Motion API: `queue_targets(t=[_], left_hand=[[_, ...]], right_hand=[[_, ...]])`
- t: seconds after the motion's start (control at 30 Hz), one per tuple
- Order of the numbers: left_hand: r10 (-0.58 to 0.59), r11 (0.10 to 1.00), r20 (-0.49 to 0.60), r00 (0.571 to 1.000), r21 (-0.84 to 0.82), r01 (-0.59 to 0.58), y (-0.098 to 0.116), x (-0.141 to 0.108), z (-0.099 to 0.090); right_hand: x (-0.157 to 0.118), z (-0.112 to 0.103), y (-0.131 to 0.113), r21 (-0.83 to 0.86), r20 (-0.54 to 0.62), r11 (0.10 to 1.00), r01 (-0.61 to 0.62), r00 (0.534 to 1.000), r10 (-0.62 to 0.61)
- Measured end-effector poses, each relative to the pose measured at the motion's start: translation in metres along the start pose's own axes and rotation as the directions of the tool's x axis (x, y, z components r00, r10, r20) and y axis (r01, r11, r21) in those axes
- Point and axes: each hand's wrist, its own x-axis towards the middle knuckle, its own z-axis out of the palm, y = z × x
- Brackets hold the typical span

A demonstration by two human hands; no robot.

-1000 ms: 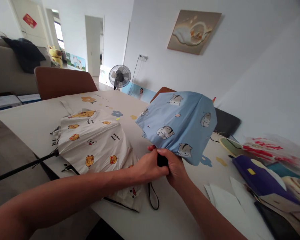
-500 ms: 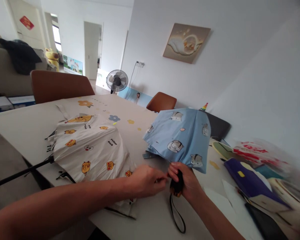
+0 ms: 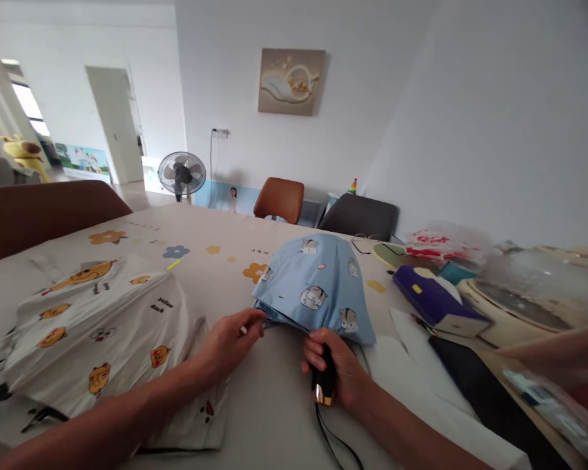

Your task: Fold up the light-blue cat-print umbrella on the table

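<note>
A blue umbrella (image 3: pixel 294 274) printed with grey-and-white animals lies partly folded on the table, its canopy pointing away from me. My right hand (image 3: pixel 340 369) is wrapped round its black handle (image 3: pixel 326 375), which has a gold-coloured end and a dangling black wrist strap. At the canopy's left lower edge, my left hand (image 3: pixel 238 336) pinches the blue fabric between thumb and fingers. Under and beside my left forearm spreads a white umbrella (image 3: pixel 127 326) with yellow duck prints, its canopy loose and black rib ends showing at the left.
The table (image 3: pixel 220 274) has a flower-printed cover. At right lie a purple box (image 3: pixel 436 297), a black flat object (image 3: pixel 480 391), white paper (image 3: pixel 416 372), glasses (image 3: pixel 362 245) and a red-and-white plastic bag (image 3: pixel 436 245). Chairs (image 3: pixel 279 199) and a fan (image 3: pixel 182 175) stand beyond.
My view has turned to the right. My left hand has moved from near the handle to the blue canopy's left edge. The blue umbrella has been lowered towards the table.
</note>
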Motion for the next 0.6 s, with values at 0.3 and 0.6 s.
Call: queue_targets(t=[0.3, 0.6], left_hand=[[-0.252, 0.968, -0.229, 0.940, -0.063, 0.244, 0.014, 0.053, -0.020], [-0.221, 0.881, 0.095, 0.971, -0.408, 0.241, 0.054, 0.074, -0.032]], right_hand=[[-0.001, 0.000, -0.002, 0.159, -0.018, 0.986, -0.047, 0.999, 0.050], [-0.001, 0.000, -0.001, 0.113, 0.034, 0.994, -0.010, 0.999, 0.006]])
